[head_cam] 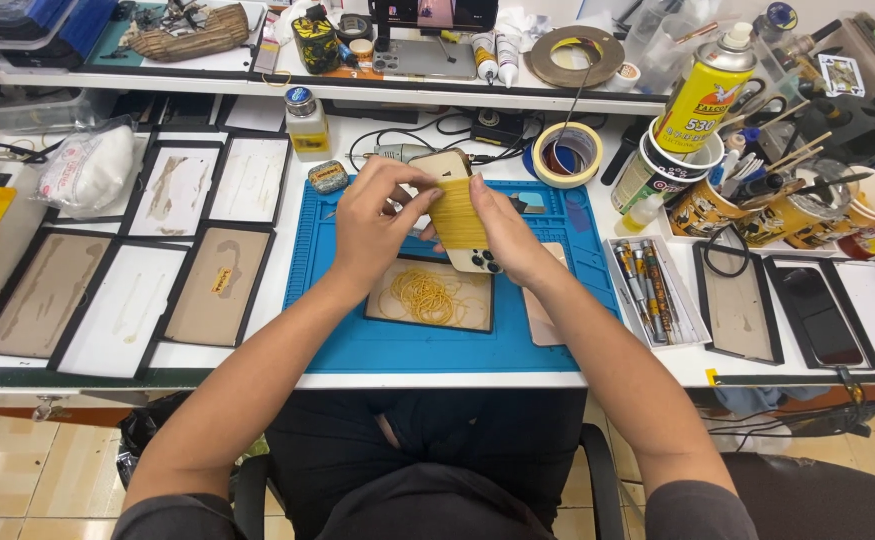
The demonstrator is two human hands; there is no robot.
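At the left of the bench lie several black-framed panels, pale and brownish, set side by side, with a white bag beyond them. A small bottle with yellow liquid stands near the mat's far left corner. On the blue mat in the middle rests a dark tray holding a loose heap of yellow rubber bands. Above that tray the left hand grips a phone, fingers curled around its left edge and thumb across the top. The phone is held off the mat, back upward, its middle wrapped in many yellow bands, camera lenses at the near end. The right hand holds the phone's right side, fingers closed on the wrapped part. Beyond the hands sits a roll of tape. Farther right lies a tray of screwdrivers, then cups stuffed with tools, a yellow spray can rising behind them. At the far right lie more dark panels.
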